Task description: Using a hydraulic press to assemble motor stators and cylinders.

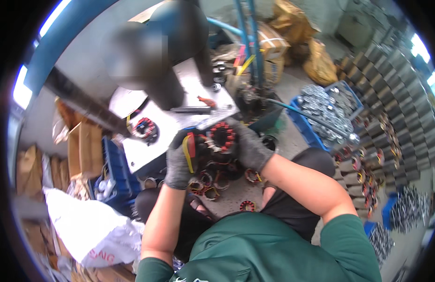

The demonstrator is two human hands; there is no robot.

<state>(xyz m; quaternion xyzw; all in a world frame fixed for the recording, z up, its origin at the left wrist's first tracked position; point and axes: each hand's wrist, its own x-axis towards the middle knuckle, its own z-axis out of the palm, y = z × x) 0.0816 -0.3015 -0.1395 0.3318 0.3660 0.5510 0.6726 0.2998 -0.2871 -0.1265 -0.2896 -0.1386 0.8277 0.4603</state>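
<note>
My right hand (253, 146), in a grey glove, grips a ring-shaped motor stator (222, 136) with red coil ends and pale wires at its left side. The stator is held up just past the near edge of the white worktop (147, 149). My left hand (179, 162), also gloved, is closed around a red and yellow object (189, 151) that looks like tool handles; its working end cannot be made out. Another wound stator (144, 128) lies on the left of the worktop. A dark bar (191, 110) and a small orange-brown piece (207, 101) lie farther back.
Several loose stators (211, 192) lie on the floor between my feet. A blue crate of metal parts (310, 123) stands at the right, with a long rod (316, 118) across it. A blue bin (117, 176) and white sack (93, 225) are at the left. Dark machine columns (166, 80) rise behind the worktop.
</note>
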